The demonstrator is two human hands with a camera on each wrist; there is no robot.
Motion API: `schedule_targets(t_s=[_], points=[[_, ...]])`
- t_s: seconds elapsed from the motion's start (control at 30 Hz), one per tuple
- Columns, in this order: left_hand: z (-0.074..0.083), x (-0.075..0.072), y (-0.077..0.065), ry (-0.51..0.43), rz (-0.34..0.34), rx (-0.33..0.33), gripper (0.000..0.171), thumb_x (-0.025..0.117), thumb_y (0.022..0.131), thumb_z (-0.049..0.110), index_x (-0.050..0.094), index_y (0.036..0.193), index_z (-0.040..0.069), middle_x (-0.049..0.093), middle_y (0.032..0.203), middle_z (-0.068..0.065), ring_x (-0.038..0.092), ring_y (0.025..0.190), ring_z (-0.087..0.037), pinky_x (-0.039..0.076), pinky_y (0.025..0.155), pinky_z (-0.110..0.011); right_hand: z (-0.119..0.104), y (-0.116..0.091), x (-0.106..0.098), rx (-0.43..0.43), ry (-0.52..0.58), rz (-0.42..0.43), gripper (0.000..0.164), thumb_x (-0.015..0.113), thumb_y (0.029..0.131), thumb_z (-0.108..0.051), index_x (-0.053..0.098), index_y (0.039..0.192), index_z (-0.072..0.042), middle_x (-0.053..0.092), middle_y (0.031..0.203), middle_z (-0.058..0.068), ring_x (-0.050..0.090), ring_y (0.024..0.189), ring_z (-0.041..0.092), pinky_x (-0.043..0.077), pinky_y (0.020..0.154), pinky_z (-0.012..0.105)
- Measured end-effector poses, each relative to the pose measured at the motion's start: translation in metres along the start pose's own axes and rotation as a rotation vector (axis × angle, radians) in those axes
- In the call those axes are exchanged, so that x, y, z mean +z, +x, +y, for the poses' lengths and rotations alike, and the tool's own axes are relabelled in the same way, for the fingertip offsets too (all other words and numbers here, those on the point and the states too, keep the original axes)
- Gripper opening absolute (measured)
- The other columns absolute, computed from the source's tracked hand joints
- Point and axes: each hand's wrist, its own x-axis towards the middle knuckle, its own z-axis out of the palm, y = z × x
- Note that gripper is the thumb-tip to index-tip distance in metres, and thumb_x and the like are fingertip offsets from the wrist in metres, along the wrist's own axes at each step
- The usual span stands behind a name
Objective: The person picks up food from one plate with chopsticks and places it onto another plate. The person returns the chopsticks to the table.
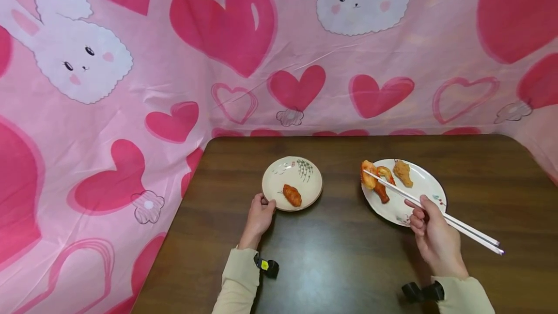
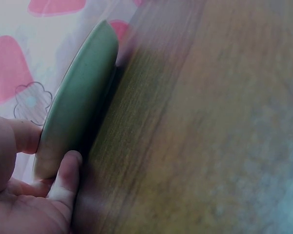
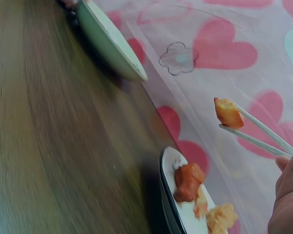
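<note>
My left hand (image 1: 260, 219) pinches the near-left rim of a small round cream plate (image 1: 281, 173), thumb on one side and fingers on the other; the left wrist view shows the plate's pale green outside (image 2: 80, 92). A browned piece of chicken (image 1: 292, 196) lies on it. My right hand (image 1: 438, 243) grips a pair of white chopsticks (image 1: 472, 234). Their tips hold a golden-brown food piece (image 3: 228, 113), raised above the white oval plate (image 1: 425, 185). On that plate lie a small drumstick (image 1: 381, 193), a curled shrimp-like piece (image 1: 385, 173) and a battered fried piece (image 1: 403, 173).
Both plates stand on a dark wooden table (image 1: 331, 251), the oval one to the right of the round one. A pink cloth (image 1: 305, 52) with hearts and rabbit faces hangs behind the table and along its left side. Black straps with small cameras (image 1: 271, 268) circle both wrists.
</note>
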Motion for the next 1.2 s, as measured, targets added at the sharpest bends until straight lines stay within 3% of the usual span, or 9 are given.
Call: schedule_targets(t_s=[0.2, 0.37, 0.47, 0.67, 1.0, 1.2], points=[[-0.002, 0.0, 0.001, 0.001, -0.004, -0.002, 0.04, 0.055, 0.094, 0.023, 0.047, 0.127, 0.001, 0.053, 0.106, -0.011, 0.055, 0.086, -0.018, 0.044, 0.074, -0.027, -0.004, -0.005, -0.015, -0.055, 0.092, -0.037, 0.028, 0.044, 0.102, -0.022, 0.062, 0.091, -0.004, 0.052, 0.065, -0.003, 0.029, 0.055, 0.01, 0.035, 0.043, 0.016], [-0.004, 0.0, 0.002, -0.001, -0.001, 0.023, 0.041, 0.056, 0.094, 0.022, 0.047, 0.127, -0.001, 0.054, 0.105, -0.012, 0.056, 0.085, -0.018, 0.044, 0.073, -0.025, -0.009, -0.011, -0.027, -0.077, 0.162, -0.104, 0.037, 0.035, 0.105, -0.018, 0.063, 0.092, 0.001, 0.051, 0.066, -0.001, 0.024, 0.056, 0.01, 0.029, 0.042, 0.017], [-0.005, -0.001, 0.002, 0.001, 0.003, 0.04, 0.04, 0.056, 0.094, 0.02, 0.047, 0.127, -0.002, 0.054, 0.104, -0.012, 0.056, 0.084, -0.018, 0.044, 0.072, -0.025, -0.011, -0.015, -0.035, -0.087, 0.215, -0.155, 0.04, 0.029, 0.106, -0.017, 0.061, 0.093, 0.004, 0.042, 0.064, 0.0, 0.021, 0.056, 0.01, 0.02, 0.043, 0.018], [-0.005, -0.003, 0.001, 0.002, 0.003, 0.027, 0.042, 0.055, 0.094, 0.021, 0.046, 0.128, -0.001, 0.055, 0.104, -0.012, 0.056, 0.084, -0.017, 0.044, 0.071, -0.025, -0.014, -0.021, -0.05, -0.078, 0.29, -0.208, 0.047, 0.025, 0.106, -0.016, 0.063, 0.096, 0.01, 0.027, 0.066, 0.003, 0.017, 0.056, 0.011, 0.018, 0.043, 0.019], [-0.004, -0.003, 0.0, 0.003, -0.001, 0.013, 0.041, 0.055, 0.095, 0.022, 0.047, 0.129, 0.0, 0.055, 0.103, -0.011, 0.055, 0.083, -0.018, 0.043, 0.071, -0.026, -0.011, -0.029, -0.063, -0.099, 0.243, -0.188, 0.051, 0.022, 0.106, -0.015, 0.066, 0.094, 0.009, 0.024, 0.066, 0.004, 0.015, 0.056, 0.011, 0.007, 0.046, 0.019], [-0.002, -0.001, 0.0, 0.01, -0.014, 0.016, 0.042, 0.054, 0.095, 0.023, 0.046, 0.13, 0.0, 0.055, 0.104, -0.011, 0.055, 0.085, -0.018, 0.044, 0.072, -0.026, -0.007, -0.033, -0.073, -0.111, 0.101, -0.131, 0.051, 0.022, 0.106, -0.015, 0.068, 0.091, 0.002, 0.047, 0.062, -0.003, 0.022, 0.055, 0.009, 0.01, 0.045, 0.02]])
